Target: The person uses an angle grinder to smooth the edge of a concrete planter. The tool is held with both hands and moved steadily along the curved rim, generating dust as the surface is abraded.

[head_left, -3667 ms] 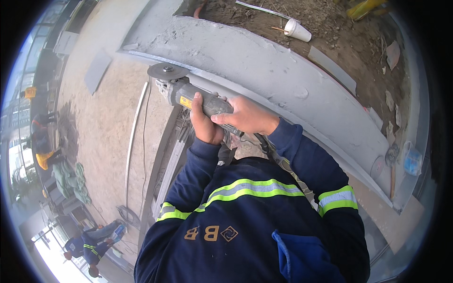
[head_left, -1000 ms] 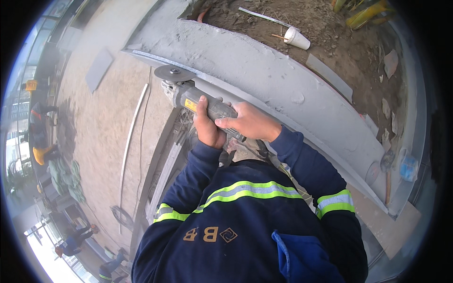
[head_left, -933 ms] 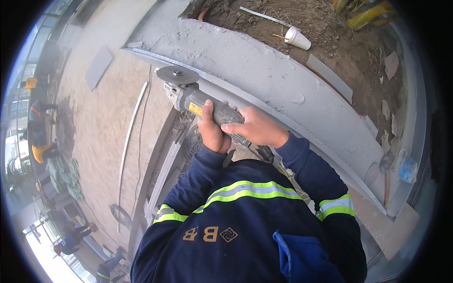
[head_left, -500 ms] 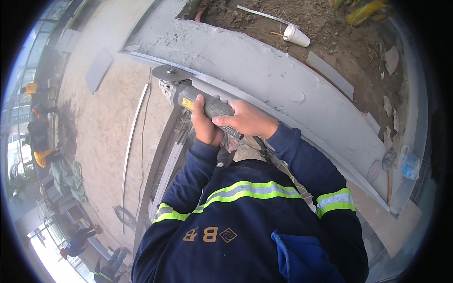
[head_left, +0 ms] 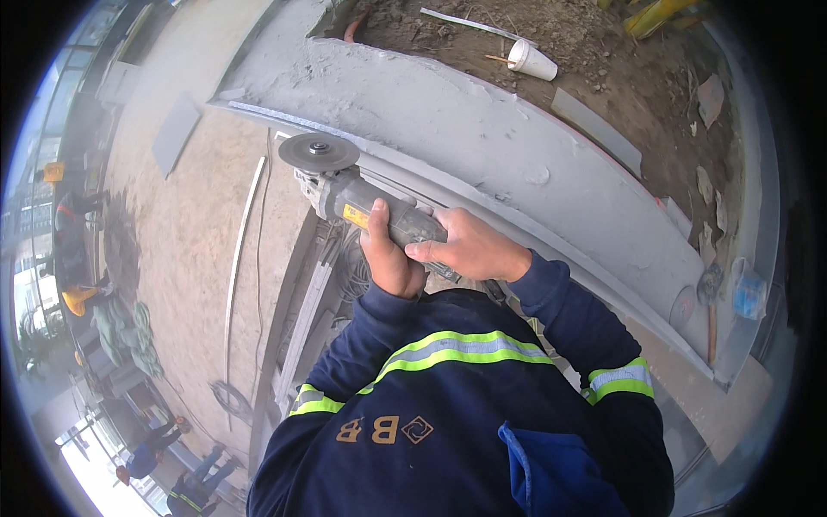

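Observation:
Both my hands hold a dusty grey angle grinder [head_left: 370, 202]. My left hand [head_left: 392, 254] wraps round the middle of its body, the thumb lying near a yellow label. At the rear end, my right hand [head_left: 474, 246] closes round the handle. A round cutting disc [head_left: 319, 152] sits at the grinder's head, facing up. Beside the disc runs the edge of a grey plastered ledge [head_left: 413, 121]; whether they touch I cannot tell. A pale metal strip [head_left: 293, 119] lines this edge.
Soil [head_left: 620, 103] fills the planter beyond the ledge, with a white cup [head_left: 531, 60] on it. A wooden-handled tool [head_left: 711, 319] lies at right. Left are a long white strip [head_left: 245, 233], a coiled cable [head_left: 230, 399] and a grey board [head_left: 177, 133]. Several other people work at far left.
The grinder and both hands have shifted slightly right and toward me. The disc shows a rounder face now. Both hands keep their hold.

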### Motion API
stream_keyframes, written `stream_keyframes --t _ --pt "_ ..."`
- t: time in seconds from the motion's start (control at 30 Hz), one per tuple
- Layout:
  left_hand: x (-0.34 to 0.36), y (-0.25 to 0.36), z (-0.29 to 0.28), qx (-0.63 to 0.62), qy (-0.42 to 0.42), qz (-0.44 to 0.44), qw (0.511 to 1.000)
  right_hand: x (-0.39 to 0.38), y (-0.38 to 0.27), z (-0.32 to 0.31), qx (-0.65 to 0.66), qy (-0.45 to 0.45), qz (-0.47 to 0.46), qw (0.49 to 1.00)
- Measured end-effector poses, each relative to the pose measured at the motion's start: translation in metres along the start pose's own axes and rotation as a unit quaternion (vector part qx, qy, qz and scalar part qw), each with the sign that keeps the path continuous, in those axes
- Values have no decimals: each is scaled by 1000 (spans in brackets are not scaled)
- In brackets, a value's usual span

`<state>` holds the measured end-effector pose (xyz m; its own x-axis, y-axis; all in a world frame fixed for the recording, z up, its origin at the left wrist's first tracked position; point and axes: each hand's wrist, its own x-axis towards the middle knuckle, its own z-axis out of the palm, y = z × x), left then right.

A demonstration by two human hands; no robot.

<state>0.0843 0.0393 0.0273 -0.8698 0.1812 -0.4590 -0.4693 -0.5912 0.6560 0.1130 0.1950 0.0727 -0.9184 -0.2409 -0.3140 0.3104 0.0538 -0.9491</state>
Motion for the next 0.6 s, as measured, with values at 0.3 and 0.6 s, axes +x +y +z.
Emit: stream_keyframes --t 0.3,0.6 --pt "42 16 -9 16 -1 14 1000 53 20 2 0 5 -55 998" --pt "22 11 -4 25 6 20 999 24 -1 4 1 7 -24 1000"
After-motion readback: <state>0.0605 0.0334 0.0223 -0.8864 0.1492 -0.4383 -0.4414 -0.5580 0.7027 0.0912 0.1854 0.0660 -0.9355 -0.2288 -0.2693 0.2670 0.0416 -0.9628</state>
